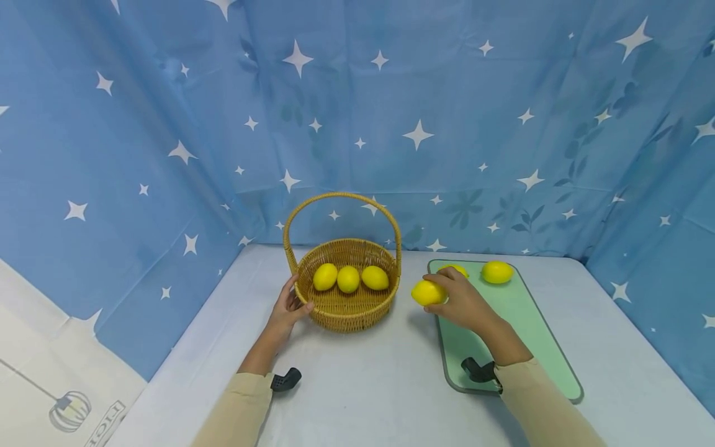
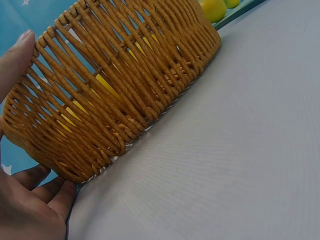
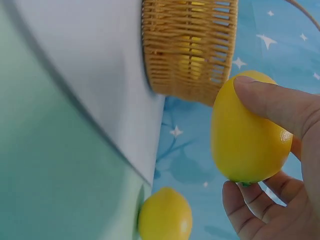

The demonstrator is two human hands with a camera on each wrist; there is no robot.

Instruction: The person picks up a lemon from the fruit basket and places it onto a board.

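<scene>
A round wicker basket [image 1: 349, 321] with a tall arched handle stands on the table, with three lemons [image 1: 348, 279] in a row inside. My left hand [image 1: 287, 308] holds the basket's left side; in the left wrist view the thumb lies at the rim and the fingers touch low on the wicker wall [image 2: 115, 75]. Between thumb and fingers, my right hand [image 1: 460, 301] grips another lemon [image 1: 428, 293], raised to the right of the basket. The right wrist view shows this lemon [image 3: 247, 135] with a green tip near the fingertips.
A pale green board [image 1: 516, 329] with a grey edge lies on the right of the white table [image 1: 346, 397]. On its far end are two lemons, one at the right [image 1: 497, 272] and one partly hidden behind my right hand [image 1: 459, 269]. A blue starry curtain [image 1: 357, 93] hangs behind.
</scene>
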